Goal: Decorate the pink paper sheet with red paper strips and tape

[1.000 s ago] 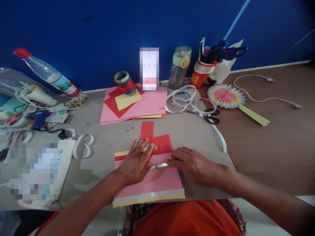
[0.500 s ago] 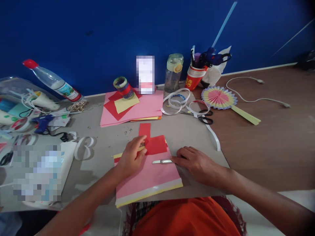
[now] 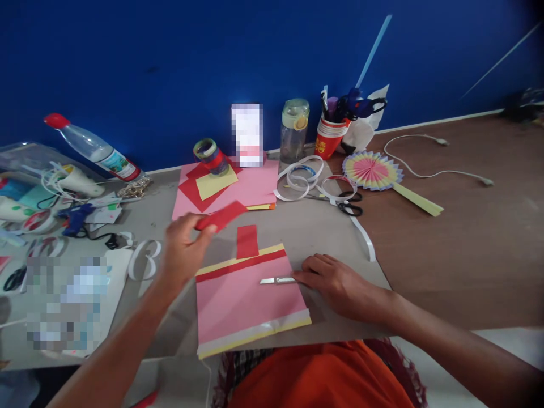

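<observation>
My left hand (image 3: 187, 241) pinches a red piece of paper (image 3: 223, 216) by its left end and holds it up above the table. Close to the table's front edge, my right hand (image 3: 334, 280) has its fingers closed round a craft knife (image 3: 278, 280), whose blade points left over the pink sheets. Under the knife lies a stack of pink paper (image 3: 242, 306), with red and yellow strips showing along its far edge and white and yellow along its near edge. A smaller red paper piece (image 3: 247, 242) rests flat at the stack's far edge.
Behind are more pink sheets (image 3: 263, 190) bearing a tape roll (image 3: 211, 157), a phone (image 3: 247, 136), a bottle (image 3: 294, 130) and a red cup (image 3: 329, 139). Scissors (image 3: 351, 208), white strips (image 3: 293, 178) and a paper fan (image 3: 373, 171) lie right. A glue gun (image 3: 76, 218) lies left.
My left hand has lifted the red paper off the pink stack and carried it left and away from me, uncovering the red and yellow strips. My right hand stays with the knife.
</observation>
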`<state>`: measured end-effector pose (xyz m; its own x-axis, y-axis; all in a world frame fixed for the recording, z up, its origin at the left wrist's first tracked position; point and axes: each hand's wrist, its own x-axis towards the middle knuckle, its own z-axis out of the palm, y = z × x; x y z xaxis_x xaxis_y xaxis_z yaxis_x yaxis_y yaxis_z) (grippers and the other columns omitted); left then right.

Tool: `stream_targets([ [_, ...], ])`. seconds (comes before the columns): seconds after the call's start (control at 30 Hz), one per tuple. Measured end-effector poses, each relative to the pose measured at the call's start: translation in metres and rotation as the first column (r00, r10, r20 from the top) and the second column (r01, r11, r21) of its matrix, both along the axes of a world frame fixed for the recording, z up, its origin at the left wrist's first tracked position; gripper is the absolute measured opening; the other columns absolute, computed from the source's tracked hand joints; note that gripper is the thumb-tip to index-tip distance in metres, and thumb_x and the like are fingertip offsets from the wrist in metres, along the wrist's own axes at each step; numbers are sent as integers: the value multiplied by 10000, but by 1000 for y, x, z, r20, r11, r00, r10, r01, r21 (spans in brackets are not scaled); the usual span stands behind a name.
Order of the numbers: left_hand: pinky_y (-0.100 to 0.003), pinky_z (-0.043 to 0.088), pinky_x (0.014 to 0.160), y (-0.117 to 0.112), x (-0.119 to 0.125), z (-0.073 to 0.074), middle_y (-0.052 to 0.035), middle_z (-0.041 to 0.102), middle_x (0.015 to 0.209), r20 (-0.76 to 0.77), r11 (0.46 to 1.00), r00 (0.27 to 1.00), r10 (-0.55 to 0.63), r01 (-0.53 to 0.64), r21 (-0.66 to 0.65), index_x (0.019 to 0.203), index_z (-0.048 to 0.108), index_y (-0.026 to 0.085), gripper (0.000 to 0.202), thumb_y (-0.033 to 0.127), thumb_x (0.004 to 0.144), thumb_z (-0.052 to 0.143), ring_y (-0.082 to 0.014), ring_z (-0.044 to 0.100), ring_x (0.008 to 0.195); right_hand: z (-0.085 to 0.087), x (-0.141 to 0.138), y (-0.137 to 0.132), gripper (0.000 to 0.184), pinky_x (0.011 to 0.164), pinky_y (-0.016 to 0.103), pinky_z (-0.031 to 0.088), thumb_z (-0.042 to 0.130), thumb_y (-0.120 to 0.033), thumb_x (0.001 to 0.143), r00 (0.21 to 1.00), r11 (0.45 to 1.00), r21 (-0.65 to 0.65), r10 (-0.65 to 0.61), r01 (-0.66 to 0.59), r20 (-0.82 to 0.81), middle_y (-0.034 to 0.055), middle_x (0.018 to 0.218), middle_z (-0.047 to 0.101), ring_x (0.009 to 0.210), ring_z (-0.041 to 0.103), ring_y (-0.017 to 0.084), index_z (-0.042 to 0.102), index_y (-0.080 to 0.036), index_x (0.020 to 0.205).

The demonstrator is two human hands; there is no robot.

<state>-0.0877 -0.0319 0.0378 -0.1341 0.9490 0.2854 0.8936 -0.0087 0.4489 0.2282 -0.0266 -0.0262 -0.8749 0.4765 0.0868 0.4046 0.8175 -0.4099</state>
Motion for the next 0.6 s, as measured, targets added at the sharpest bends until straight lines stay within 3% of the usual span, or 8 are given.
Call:
stream_targets([
  [0.07,-393,408,823,-11,-22,2,-27,648,860,-171,983,981,92,-62,172,862,611,256,102,322,864,533,-224,585,835,1,5,4,390,755,314,445,420,-31,859,998,999,0,-47,48,-28,85,891,559,795,511,187,612,-179,1164],
  [0.1,-407,394,840,-17,-31,-2,-30,655,856,-246,979,965,84,-34,202,857,615,256,99,310,866,533,-227,586,827,2,8,7,386,760,322,452,415,-39,865,995,996,4,-85,85,-45,92,899,564,806,520,192,612,-172,1168],
  [0.27,-467,300,936,-48,-57,-42,-33,694,867,-514,988,857,-26,101,117,917,657,242,188,152,850,506,-221,595,810,0,34,26,373,785,354,479,381,-95,896,948,953,14,-298,301,-117,105,918,588,856,556,215,613,-170,1178],
  [0.37,-478,307,950,-59,-59,-56,-69,683,976,-541,992,840,-36,94,80,1050,646,241,310,107,808,506,-247,592,883,-8,47,34,366,801,374,477,384,-114,897,912,912,45,-403,407,-78,113,933,588,868,558,227,611,-148,1182],
  [0.6,-472,394,973,-101,-41,-55,-147,461,1314,-411,978,899,-151,196,68,1395,363,256,663,83,770,497,-309,480,1188,-12,48,32,369,815,415,461,455,-156,884,859,842,242,-509,481,63,147,1034,595,921,552,274,588,-136,1228],
])
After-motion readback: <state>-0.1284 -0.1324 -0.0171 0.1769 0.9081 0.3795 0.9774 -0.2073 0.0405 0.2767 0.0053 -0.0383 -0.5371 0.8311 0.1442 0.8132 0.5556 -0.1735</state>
